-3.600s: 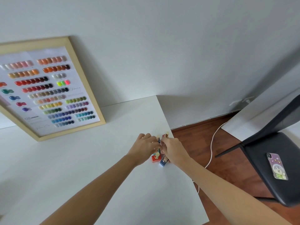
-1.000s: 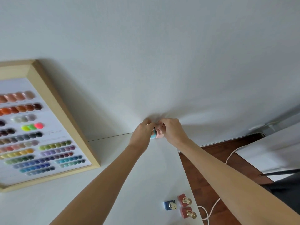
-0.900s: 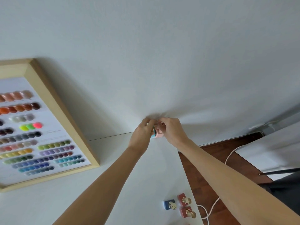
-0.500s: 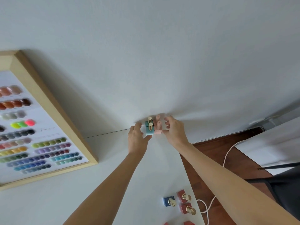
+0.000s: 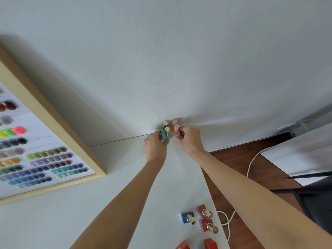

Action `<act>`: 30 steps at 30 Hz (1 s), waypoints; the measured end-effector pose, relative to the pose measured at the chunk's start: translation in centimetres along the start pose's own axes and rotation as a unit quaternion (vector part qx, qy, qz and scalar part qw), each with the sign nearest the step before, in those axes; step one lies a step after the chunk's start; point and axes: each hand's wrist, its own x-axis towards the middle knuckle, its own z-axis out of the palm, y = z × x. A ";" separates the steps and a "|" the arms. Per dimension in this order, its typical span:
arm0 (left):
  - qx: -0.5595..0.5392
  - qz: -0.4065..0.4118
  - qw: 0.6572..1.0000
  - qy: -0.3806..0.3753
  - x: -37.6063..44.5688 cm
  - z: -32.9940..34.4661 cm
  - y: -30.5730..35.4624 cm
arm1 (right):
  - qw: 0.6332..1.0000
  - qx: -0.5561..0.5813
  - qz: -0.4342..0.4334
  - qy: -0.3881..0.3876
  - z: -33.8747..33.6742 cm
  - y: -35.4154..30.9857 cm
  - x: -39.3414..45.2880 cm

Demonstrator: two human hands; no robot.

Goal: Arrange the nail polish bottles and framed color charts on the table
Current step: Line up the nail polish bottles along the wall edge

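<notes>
while both arms reach to the far edge of the white table (image 5: 53, 221), the hands work on a little group of bottles by the wall (image 5: 179, 60). the left hand (image 5: 155, 150) grasps the teal bottles (image 5: 164, 134), with its thumb and fingers curled round the near one. the right hand (image 5: 190, 141) grasps the pink bottles (image 5: 175, 133), fingers curled on the near one. the teal pair and the pink pair stand upright, side by side and touching, two in front and two behind. the teal ones have gold caps and the pink ones have pink caps.

i think the step now is to push these four into a neat square right up at the far edge, close to the wall. it looks almost done.

on the left, the big color chart in a wood frame (image 5: 59, 126) leans back on the wall with its bottom edge on the table. it is well apart from the four bottles.

near the right edge of the table wait more bottles: a blue bottle (image 5: 187, 216) and two red bottles (image 5: 205, 219) just beside it, all with gold caps. two more red ones (image 5: 210, 244) peek in at the bottom.

next, i think the hands need to let go softly so nothing tips, then come back near and pick up the blue and red ones. those stand close to the table's edge, so a bump could knock them down to the floor (image 5: 233, 159), where a white cord (image 5: 251, 162) lies.
</notes>
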 end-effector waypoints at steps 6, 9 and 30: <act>0.031 -0.012 0.999 -0.017 -0.1 -0.6 0.2 | 1.000 0.006 -0.003 -0.029 -0.8 -0.2 -0.7; 0.044 -0.023 0.998 -0.026 -1.2 -1.4 0.4 | 0.999 0.008 0.013 -0.042 -1.9 -0.2 -2.1; 0.126 0.132 0.947 -0.264 -23.9 -8.4 -1.6 | 0.987 -0.019 -0.039 -0.155 -8.7 4.1 -25.1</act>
